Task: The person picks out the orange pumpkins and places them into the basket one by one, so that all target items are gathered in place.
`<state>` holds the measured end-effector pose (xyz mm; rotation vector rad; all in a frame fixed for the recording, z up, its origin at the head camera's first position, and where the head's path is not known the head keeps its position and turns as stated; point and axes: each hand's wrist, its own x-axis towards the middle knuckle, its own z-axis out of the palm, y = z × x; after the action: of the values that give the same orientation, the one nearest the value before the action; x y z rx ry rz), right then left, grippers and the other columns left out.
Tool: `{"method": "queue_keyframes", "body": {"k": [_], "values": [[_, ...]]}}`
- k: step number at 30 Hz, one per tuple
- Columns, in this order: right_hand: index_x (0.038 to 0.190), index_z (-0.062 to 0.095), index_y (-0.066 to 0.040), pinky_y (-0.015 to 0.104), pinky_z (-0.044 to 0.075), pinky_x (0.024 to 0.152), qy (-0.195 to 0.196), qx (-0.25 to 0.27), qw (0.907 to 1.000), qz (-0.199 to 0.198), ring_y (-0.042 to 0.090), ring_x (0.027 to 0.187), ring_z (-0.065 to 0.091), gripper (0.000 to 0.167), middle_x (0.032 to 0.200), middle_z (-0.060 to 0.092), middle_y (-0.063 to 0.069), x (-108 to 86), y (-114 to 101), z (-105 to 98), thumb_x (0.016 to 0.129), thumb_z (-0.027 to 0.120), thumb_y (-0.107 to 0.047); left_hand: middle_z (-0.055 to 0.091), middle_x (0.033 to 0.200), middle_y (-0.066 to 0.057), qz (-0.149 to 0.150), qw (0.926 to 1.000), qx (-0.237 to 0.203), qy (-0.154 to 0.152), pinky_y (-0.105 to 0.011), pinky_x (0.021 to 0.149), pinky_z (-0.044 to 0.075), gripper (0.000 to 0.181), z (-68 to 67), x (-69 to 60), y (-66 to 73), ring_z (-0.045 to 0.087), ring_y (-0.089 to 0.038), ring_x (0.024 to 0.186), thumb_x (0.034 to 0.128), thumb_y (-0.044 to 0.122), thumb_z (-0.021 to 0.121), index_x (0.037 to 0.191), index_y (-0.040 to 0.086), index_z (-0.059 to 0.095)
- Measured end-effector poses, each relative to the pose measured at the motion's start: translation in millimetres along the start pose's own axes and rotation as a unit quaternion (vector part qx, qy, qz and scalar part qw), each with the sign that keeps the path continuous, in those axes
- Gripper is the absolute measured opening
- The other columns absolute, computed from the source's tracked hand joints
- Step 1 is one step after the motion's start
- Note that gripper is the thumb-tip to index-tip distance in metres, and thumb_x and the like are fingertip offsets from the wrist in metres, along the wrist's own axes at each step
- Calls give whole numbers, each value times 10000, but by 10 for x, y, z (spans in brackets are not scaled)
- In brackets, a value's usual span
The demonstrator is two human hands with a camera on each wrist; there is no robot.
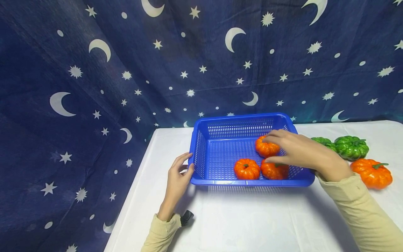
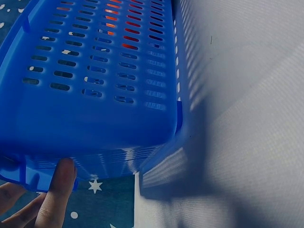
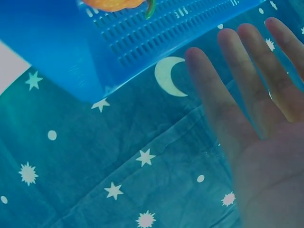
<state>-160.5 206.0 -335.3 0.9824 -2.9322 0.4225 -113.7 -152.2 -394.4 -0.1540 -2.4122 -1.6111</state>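
Here, the right hand extends over the right side of the perforated blue plastic basket, its grip loosely spread and holding nothing. Three orange pumpkins lie inside (two along the front wall, one behind). The left hand touches the left rim; whether its grip clasps it cannot be told. Two green pumpkins and another orange pumpkin rest on the table, right of the basket.

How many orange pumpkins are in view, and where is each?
4. In the blue basket: one pumpkin at front middle, another pumpkin at front right, a third pumpkin behind that. A fourth pumpkin is on the white cloth, right of the basket. The right hand may hide others.
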Motion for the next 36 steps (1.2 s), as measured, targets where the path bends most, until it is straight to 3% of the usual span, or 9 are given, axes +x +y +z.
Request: {"method": "queue_keyframes", "body": {"k": [11, 19, 25, 36], "values": [[1205, 679, -32, 542, 536, 931, 338, -19, 9994, -45, 330, 1134, 589, 584, 1199, 635, 128, -128, 107, -11, 797, 815, -427, 546, 1375, -233, 13, 10000, -8, -13, -172, 714, 587, 349, -1, -2, 3, 672, -360, 919, 927, -50, 606, 1275, -70, 613], [1239, 664, -44, 576, 525, 917, 429, 29, 9990, 81, 328, 1148, 572, 630, 1222, 634, 122, -214, 186, -15, 807, 788, -485, 554, 1370, -224, 8, 10000, 69, 1, -164, 707, 582, 346, 3, -5, 13, 671, -353, 915, 930, -42, 608, 1275, -64, 616], [1217, 667, -40, 578, 517, 919, 618, 82, 9980, 50, 324, 1141, 576, 598, 1211, 637, 126, -279, 267, -5, 791, 817, -432, 561, 1363, -220, 58, 9998, 169, 19, -224, 726, 603, 344, 1, -6, 23, 679, -345, 923, 931, -38, 608, 1273, -61, 618], [1223, 668, -61, 582, 514, 912, 684, 97, 9971, 332, 330, 1135, 578, 597, 1210, 635, 130, -406, 375, -7, 776, 832, -422, 561, 1366, -221, 10, 9998, 176, 56, -288, 736, 615, 344, 9, -4, 18, 675, -347, 922, 934, -33, 610, 1277, -54, 619]]}}
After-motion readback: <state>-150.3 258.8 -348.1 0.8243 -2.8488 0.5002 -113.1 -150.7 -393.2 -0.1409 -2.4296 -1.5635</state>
